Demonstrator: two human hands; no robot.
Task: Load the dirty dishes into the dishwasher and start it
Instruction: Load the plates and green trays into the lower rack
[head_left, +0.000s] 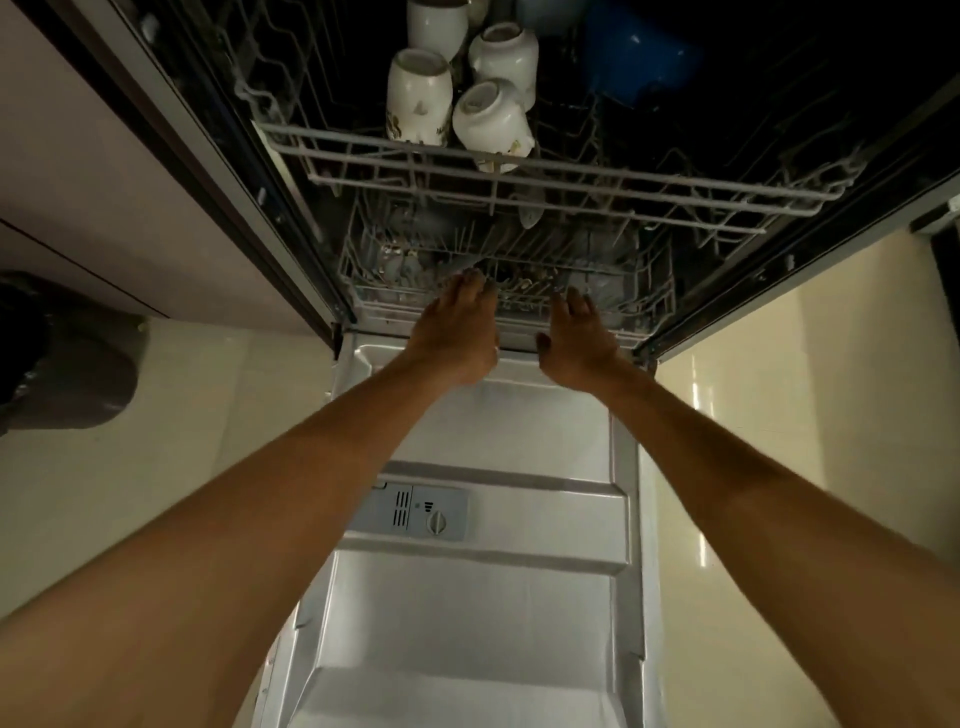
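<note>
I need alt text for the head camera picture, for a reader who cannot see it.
A person's left hand and right hand reach across the open dishwasher door to the front of the lower rack. The upper rack holds white mugs upside down and a blue dish behind them.

Likely a home kitchen: open dishwasher (483, 519), mugs (418, 96), tiled floor (779, 415).
</note>
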